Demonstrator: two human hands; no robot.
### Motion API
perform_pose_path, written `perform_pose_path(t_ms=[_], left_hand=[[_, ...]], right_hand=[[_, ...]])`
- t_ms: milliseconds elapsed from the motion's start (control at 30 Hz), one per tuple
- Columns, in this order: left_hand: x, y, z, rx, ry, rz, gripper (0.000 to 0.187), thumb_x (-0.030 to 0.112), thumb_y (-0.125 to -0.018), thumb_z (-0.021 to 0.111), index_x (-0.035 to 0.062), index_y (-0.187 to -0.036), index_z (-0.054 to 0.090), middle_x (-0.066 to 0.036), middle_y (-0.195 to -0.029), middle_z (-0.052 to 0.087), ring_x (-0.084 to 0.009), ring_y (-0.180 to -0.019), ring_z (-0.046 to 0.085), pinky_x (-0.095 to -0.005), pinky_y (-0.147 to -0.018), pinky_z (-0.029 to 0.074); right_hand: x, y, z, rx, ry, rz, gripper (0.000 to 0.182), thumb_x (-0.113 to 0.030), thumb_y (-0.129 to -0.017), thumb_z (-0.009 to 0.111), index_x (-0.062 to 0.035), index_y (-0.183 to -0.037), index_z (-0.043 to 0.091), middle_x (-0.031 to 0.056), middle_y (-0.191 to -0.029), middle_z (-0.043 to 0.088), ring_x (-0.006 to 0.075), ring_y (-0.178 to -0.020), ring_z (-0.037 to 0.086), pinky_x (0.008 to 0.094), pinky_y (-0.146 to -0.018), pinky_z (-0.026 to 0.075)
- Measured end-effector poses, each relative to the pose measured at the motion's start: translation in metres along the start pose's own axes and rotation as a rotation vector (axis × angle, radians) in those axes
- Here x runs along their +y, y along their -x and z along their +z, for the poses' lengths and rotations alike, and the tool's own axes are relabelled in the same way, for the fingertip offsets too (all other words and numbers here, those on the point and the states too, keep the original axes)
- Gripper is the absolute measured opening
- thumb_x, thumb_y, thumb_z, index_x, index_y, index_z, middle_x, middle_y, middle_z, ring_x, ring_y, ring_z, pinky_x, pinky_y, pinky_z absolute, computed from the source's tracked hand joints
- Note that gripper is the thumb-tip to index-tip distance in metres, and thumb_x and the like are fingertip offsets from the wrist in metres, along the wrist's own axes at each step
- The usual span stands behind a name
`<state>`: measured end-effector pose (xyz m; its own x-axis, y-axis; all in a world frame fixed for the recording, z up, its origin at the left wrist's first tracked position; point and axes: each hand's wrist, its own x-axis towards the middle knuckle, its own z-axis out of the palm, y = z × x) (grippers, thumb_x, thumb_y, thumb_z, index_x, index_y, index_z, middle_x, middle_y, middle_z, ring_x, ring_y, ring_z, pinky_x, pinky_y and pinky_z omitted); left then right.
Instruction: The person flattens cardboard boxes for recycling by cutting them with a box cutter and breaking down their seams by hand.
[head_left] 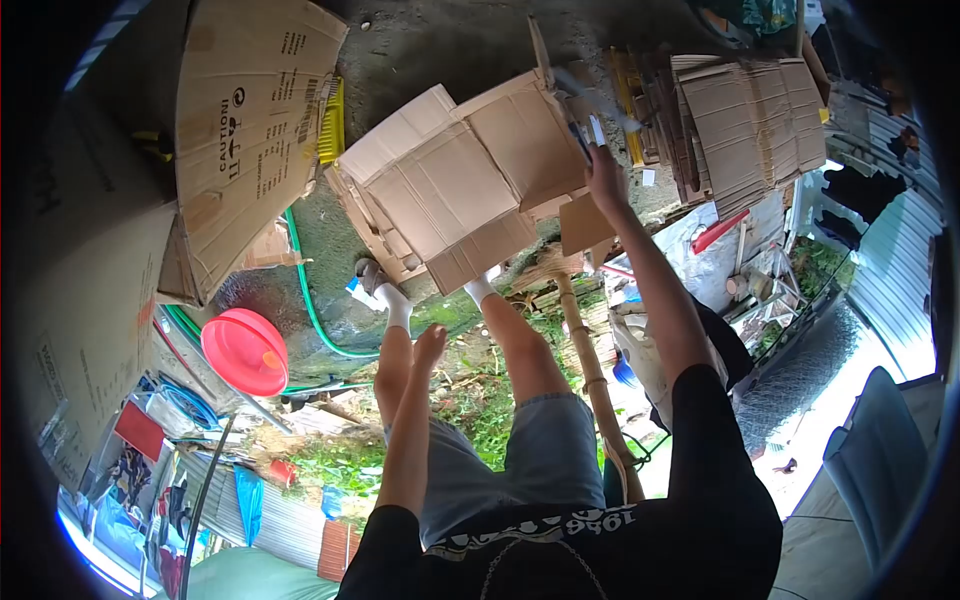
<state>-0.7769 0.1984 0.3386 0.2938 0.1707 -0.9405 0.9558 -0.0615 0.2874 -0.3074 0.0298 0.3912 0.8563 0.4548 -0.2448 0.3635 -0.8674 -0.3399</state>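
Note:
A flattened cardboard box point(445, 190) with its flaps folded out lies on the ground around my feet. At its right edge, my right hand point(605, 178) is closed round a thin dark tool point(580, 143), partly blurred. Below that hand is a smaller brown cardboard piece point(585, 222). My left hand point(430, 345) hangs over my left leg, fingers curled, away from the cardboard, with nothing visible in it.
Large cardboard boxes point(250, 130) stand at the left. A stack of flattened cardboard point(755, 125) lies at the upper right. A pink basin point(244, 352) and a green hose point(300, 270) are at the left. A bamboo pole point(583, 345) is right of my legs.

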Motion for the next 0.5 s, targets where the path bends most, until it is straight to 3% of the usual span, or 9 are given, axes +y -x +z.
perform_pose_path(t_ms=[67,100,133,167,233,267,467,500], left_hand=[[-0.048,-0.010,-0.017,-0.032,0.083,-0.052,0.032,0.039,-0.084,0.047,0.0157,-0.104,0.057,-0.012,-0.089,0.063,-0.0266,-0.080,0.062,-0.0381,-0.070,0.047],[-0.084,-0.023,-0.022,0.009,-0.031,0.009,0.029,0.032,-0.086,0.047,0.0112,-0.104,0.057,-0.011,-0.084,0.063,-0.0196,-0.073,0.062,-0.0316,-0.062,0.048],[-0.084,-0.022,-0.029,0.046,-0.144,0.070,0.027,0.026,-0.088,0.047,0.0068,-0.104,0.058,-0.009,-0.078,0.062,-0.0125,-0.066,0.062,-0.0251,-0.053,0.049],[-0.084,-0.019,-0.032,0.040,-0.151,0.074,0.027,0.026,-0.088,0.047,0.0068,-0.104,0.058,-0.009,-0.078,0.062,-0.0125,-0.066,0.062,-0.0251,-0.053,0.049],[-0.010,0.030,-0.060,0.067,0.078,-0.089,0.027,0.026,-0.088,0.046,0.0045,-0.096,0.060,-0.008,-0.071,0.062,-0.0129,-0.058,0.060,-0.0258,-0.051,0.049],[0.014,0.043,-0.067,0.080,0.061,-0.079,0.028,0.027,-0.089,0.046,0.0036,-0.090,0.062,-0.007,-0.065,0.061,-0.0131,-0.054,0.059,-0.0257,-0.050,0.049],[-0.032,-0.007,-0.028,0.004,0.104,0.029,0.025,0.024,-0.088,0.046,0.0039,-0.097,0.059,-0.009,-0.073,0.063,-0.0138,-0.065,0.062,-0.0264,-0.052,0.050],[-0.011,0.004,-0.028,0.001,0.105,0.028,0.025,0.024,-0.088,0.046,0.0039,-0.097,0.059,-0.009,-0.073,0.063,-0.0138,-0.065,0.062,-0.0264,-0.052,0.050]], right_hand=[[-0.010,0.001,0.010,-0.022,0.052,-0.005,0.035,-0.009,-0.074,0.057,-0.0081,-0.108,0.047,0.0190,-0.093,0.055,0.0367,-0.084,0.057,0.0448,-0.070,0.047],[-0.011,0.004,0.016,-0.050,0.109,-0.011,0.033,-0.009,-0.074,0.058,-0.0091,-0.106,0.048,0.0193,-0.091,0.056,0.0368,-0.082,0.058,0.0448,-0.066,0.049],[-0.011,0.004,0.024,0.036,0.087,-0.058,0.032,-0.011,-0.074,0.058,-0.0098,-0.104,0.049,0.0196,-0.091,0.056,0.0376,-0.081,0.058,0.0452,-0.067,0.049],[-0.008,0.005,0.028,0.038,0.089,-0.049,0.032,-0.011,-0.074,0.058,-0.0098,-0.104,0.049,0.0196,-0.091,0.056,0.0376,-0.081,0.058,0.0452,-0.067,0.049],[-0.020,0.003,0.020,0.087,0.093,-0.034,0.031,-0.013,-0.073,0.059,-0.0102,-0.103,0.050,0.0195,-0.086,0.057,0.0374,-0.080,0.059,0.0463,-0.067,0.049],[-0.021,-0.001,0.015,-0.009,0.086,0.006,0.025,-0.015,-0.073,0.057,-0.0091,-0.097,0.052,0.0193,-0.083,0.058,0.0374,-0.078,0.059,0.0475,-0.066,0.049],[-0.040,-0.002,-0.024,-0.139,0.066,-0.012,0.015,-0.016,-0.073,0.053,-0.0058,-0.085,0.053,0.0200,-0.080,0.058,0.0375,-0.075,0.059,0.0473,-0.067,0.049],[-0.041,0.001,-0.027,-0.141,0.067,-0.011,0.015,-0.016,-0.073,0.053,-0.0058,-0.085,0.053,0.0200,-0.080,0.058,0.0375,-0.075,0.059,0.0473,-0.067,0.049]])
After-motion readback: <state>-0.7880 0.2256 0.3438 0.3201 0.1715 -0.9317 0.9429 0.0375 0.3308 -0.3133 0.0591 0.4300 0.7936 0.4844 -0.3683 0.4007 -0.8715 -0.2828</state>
